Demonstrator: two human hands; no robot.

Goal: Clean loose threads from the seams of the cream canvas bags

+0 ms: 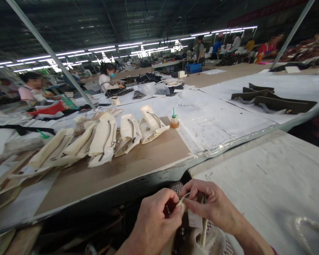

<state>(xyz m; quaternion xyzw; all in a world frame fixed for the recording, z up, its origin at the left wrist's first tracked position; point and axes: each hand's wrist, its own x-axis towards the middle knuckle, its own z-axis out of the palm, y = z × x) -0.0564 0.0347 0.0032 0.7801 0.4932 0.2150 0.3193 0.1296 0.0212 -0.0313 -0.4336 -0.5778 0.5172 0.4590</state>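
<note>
Low in the view, over my lap, a cream fabric piece [214,241] hangs with its upper edge pinched between both hands. My left hand [156,216] is closed on that edge, thumb against bent fingers. Right beside it, my right hand [212,200] pinches the same edge, its fingertips almost touching the left ones. A small white tag [195,219] shows below my right fingers. My fingers hide the exact spot they grip. On the table ahead lie several similar cream fabric pieces [103,136] with dark zippers, in a row.
A small bottle with a green spout [174,122] stands on the brown board [149,156]. Dark folded pieces [276,101] lie at the right. A pale table [276,170] adjoins on my right, with a looped cord [300,226]. Co-workers [107,79] sit and stand farther back.
</note>
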